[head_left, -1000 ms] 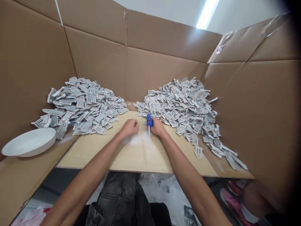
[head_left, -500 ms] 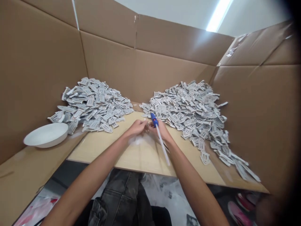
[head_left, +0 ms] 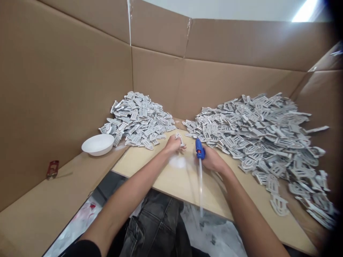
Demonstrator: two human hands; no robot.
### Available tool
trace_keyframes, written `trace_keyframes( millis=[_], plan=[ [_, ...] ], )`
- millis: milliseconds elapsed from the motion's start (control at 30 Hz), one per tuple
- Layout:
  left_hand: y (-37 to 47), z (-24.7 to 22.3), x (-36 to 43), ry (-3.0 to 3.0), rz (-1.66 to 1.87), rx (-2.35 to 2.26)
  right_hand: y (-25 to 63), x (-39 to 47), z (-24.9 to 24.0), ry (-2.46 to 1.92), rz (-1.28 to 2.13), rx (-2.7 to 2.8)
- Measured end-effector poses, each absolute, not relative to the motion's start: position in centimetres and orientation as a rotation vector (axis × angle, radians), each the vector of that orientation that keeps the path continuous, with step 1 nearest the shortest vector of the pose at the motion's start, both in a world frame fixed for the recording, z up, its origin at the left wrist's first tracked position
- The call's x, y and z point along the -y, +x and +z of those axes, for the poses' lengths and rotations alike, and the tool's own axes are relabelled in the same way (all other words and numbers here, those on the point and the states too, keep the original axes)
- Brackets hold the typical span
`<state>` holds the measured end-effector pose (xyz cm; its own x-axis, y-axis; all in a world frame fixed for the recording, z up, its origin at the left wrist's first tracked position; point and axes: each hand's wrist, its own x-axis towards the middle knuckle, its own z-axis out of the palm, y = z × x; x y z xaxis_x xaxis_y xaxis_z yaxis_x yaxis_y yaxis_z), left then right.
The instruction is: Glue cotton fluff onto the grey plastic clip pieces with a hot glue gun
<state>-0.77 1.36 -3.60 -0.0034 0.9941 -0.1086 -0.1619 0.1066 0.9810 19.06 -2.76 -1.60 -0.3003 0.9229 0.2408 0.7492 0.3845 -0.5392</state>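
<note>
My left hand [head_left: 173,144] is closed on a small grey slotted piece [head_left: 179,138], raised a little over the pale board. In my right hand [head_left: 212,159] is a blue glue gun [head_left: 199,149], its nozzle toward the far side and a long white glue stick [head_left: 200,187] trailing from its back. The two hands are apart. Grey slotted pieces of the same kind lie in a left heap [head_left: 142,119] and a larger right heap [head_left: 254,125]. A blurry white patch [head_left: 177,162] shows on the board below my left hand.
A white bowl [head_left: 98,145] stands on cardboard at the left, with a small red object [head_left: 53,169] beyond it by the wall. Cardboard walls [head_left: 227,82] enclose the pale board [head_left: 160,173]. Loose pieces [head_left: 279,205] spill toward the right front edge.
My hands have moved apart from each other. The left now shows a grey piece held up, and the right has the glue gun. The view has turned left, bringing the red object in.
</note>
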Motion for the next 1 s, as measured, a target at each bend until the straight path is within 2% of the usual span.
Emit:
trace_keyframes(
  millis=[300, 533, 1000],
  plan=[
    [-0.2, -2.3, 0.2, 1.077, 1.140, -1.060, 19.4, 2.6, -1.0, -1.387, 0.514, 1.749],
    [0.0, -2.5, 0.6, 1.183, 1.129, -0.881, 18.8, 3.0, -0.7, -1.174, 0.722, 1.495],
    [0.7, -2.4, 1.5, 1.169, 1.209, -0.741, 17.4, 3.4, -1.3, -1.151, 0.710, 1.500]
  ],
)
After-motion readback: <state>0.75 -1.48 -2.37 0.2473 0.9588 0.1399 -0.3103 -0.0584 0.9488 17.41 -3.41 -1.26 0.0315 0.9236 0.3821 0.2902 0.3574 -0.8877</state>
